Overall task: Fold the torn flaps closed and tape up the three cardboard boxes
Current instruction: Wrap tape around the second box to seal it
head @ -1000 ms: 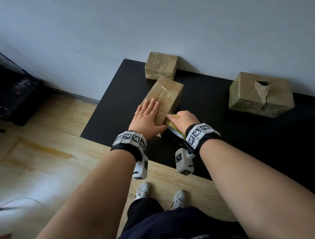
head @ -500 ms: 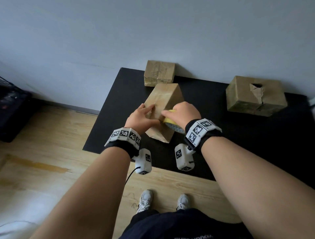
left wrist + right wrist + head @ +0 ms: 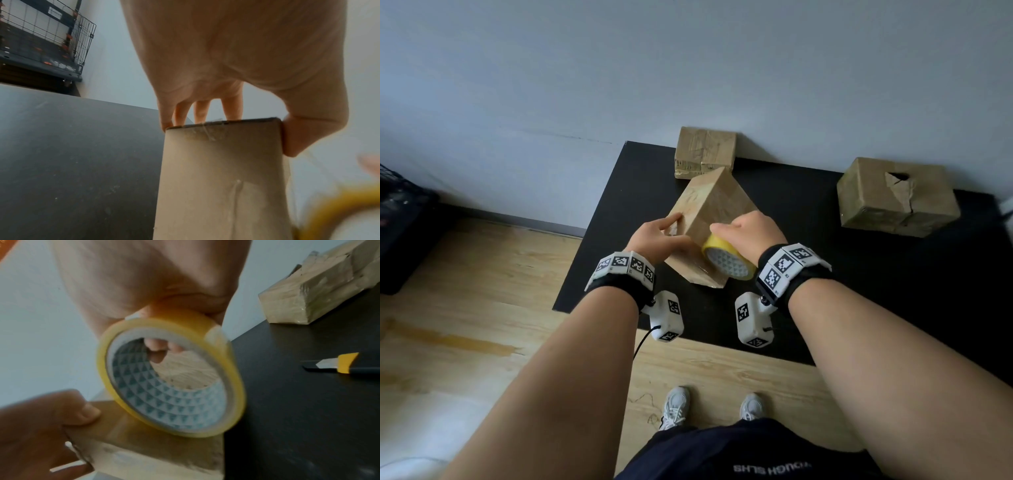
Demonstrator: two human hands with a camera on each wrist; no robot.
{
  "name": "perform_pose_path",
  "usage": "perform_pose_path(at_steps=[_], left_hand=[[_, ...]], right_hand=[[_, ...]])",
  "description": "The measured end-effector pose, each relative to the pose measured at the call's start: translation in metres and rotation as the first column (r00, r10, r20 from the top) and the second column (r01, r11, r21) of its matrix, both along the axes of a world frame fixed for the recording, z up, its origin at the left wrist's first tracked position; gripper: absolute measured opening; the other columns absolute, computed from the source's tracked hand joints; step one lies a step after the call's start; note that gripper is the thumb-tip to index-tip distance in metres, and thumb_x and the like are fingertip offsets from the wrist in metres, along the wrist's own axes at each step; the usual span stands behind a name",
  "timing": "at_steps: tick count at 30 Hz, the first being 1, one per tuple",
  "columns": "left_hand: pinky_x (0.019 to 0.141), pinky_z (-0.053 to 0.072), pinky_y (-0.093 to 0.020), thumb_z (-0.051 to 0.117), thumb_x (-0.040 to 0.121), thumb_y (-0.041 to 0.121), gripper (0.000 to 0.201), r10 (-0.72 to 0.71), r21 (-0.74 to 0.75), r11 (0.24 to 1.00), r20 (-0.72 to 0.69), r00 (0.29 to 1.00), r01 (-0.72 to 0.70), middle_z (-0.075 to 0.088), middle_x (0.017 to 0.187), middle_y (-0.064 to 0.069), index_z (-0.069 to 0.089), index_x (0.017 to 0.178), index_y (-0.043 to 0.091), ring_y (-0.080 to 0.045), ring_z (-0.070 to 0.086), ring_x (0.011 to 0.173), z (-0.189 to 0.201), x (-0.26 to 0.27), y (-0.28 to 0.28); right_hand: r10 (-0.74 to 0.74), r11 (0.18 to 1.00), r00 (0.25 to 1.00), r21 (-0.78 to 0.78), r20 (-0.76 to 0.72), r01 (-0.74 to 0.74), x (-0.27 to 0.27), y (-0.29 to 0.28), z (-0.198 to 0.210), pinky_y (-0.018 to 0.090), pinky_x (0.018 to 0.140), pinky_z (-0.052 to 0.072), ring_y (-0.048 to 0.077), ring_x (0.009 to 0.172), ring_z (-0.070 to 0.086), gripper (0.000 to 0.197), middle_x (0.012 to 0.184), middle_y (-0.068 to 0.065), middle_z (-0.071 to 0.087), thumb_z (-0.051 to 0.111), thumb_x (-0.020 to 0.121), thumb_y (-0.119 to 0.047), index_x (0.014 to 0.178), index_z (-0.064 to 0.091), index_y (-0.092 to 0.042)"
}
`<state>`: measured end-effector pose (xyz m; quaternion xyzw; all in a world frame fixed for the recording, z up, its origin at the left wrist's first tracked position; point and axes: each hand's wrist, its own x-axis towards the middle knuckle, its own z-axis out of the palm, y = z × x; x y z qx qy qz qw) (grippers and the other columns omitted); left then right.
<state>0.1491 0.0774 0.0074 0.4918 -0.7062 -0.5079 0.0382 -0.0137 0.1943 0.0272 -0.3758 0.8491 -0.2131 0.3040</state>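
Note:
A cardboard box (image 3: 717, 202) (image 3: 222, 178) (image 3: 131, 434) stands tipped up on one edge on the black mat (image 3: 808, 274). My left hand (image 3: 657, 236) (image 3: 236, 65) grips its upper near corner, fingers over the left face and thumb on the near one. My right hand (image 3: 751, 229) (image 3: 148, 280) holds a yellow tape roll (image 3: 726, 262) (image 3: 170, 378) against the box's right face. A second taped box (image 3: 705, 152) lies by the wall. A third box (image 3: 897, 197) (image 3: 320, 288) at the right has a torn flap and a hole in its top.
A yellow and black utility knife (image 3: 337, 365) lies on the mat to the right of the tape. A wire rack (image 3: 41, 40) stands at the far left by the wall. Wooden floor (image 3: 465, 325) surrounds the mat; my shoes (image 3: 674, 407) are near its front edge.
The box went from lying flat under my left palm to being tipped up on edge. My right hand brought the tape roll up along its right face.

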Motion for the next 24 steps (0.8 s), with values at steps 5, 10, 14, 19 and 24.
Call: perform_pose_path(at_steps=[5, 10, 14, 19, 24], left_hand=[[0.084, 0.038, -0.023, 0.073, 0.074, 0.032, 0.069, -0.040, -0.033, 0.999, 0.034, 0.999, 0.041, 0.048, 0.130, 0.004, 0.049, 0.138, 0.043, -0.012, 0.050, 0.104, 0.001, -0.003, -0.003], [0.085, 0.039, -0.026, 0.069, 0.078, 0.032, 0.066, 0.031, -0.008, 0.999, 0.006, 1.000, -0.031, 0.049, 0.126, 0.005, 0.048, 0.140, 0.041, -0.012, 0.052, 0.104, -0.005, 0.002, -0.006], [0.095, 0.043, -0.029, 0.072, 0.074, 0.037, 0.068, 0.072, 0.010, 0.997, -0.015, 0.997, -0.072, 0.055, 0.129, 0.001, 0.051, 0.138, 0.041, -0.015, 0.055, 0.111, -0.010, 0.003, -0.008], [0.101, 0.043, -0.033, 0.071, 0.058, 0.042, 0.078, 0.045, 0.023, 0.999, -0.001, 0.999, -0.045, 0.054, 0.129, 0.000, 0.053, 0.134, 0.042, -0.017, 0.054, 0.115, -0.008, 0.003, -0.010], [0.091, 0.037, -0.026, 0.074, 0.074, 0.028, 0.065, 0.005, 0.022, 1.000, -0.006, 1.000, -0.005, 0.052, 0.131, 0.001, 0.053, 0.134, 0.043, -0.015, 0.051, 0.114, -0.011, 0.003, -0.015]], right_hand=[[0.035, 0.982, 0.995, 0.190, -0.098, -0.016, 0.001, 0.007, -0.013, 0.032, 0.063, 0.050, 0.021, 0.068, 0.065, 0.062, 0.073, 0.003, 0.066, 0.053, 0.081, -0.073, 0.072, 0.066, -0.013], [-0.038, 0.999, 0.992, -0.003, 0.119, 0.039, -0.009, 0.016, -0.010, 0.039, 0.072, 0.051, 0.027, 0.075, 0.066, 0.057, 0.073, 0.009, 0.064, 0.057, 0.084, -0.064, 0.068, 0.063, -0.009], [-0.020, 0.998, 0.967, -0.049, 0.253, 0.034, -0.010, 0.023, -0.014, 0.044, 0.087, 0.051, 0.031, 0.092, 0.066, 0.051, 0.095, 0.017, 0.070, 0.063, 0.087, -0.050, 0.091, 0.071, 0.000], [-0.017, 0.995, 0.968, -0.087, 0.250, 0.040, -0.014, 0.029, -0.019, 0.036, 0.070, 0.048, 0.026, 0.073, 0.062, 0.046, 0.075, 0.013, 0.063, 0.067, 0.084, -0.052, 0.071, 0.065, -0.008], [0.006, 0.989, 0.998, 0.146, -0.061, 0.003, -0.018, 0.038, -0.028, 0.032, 0.058, 0.043, 0.023, 0.064, 0.063, 0.058, 0.065, 0.004, 0.059, 0.061, 0.078, -0.069, 0.070, 0.064, -0.012]])
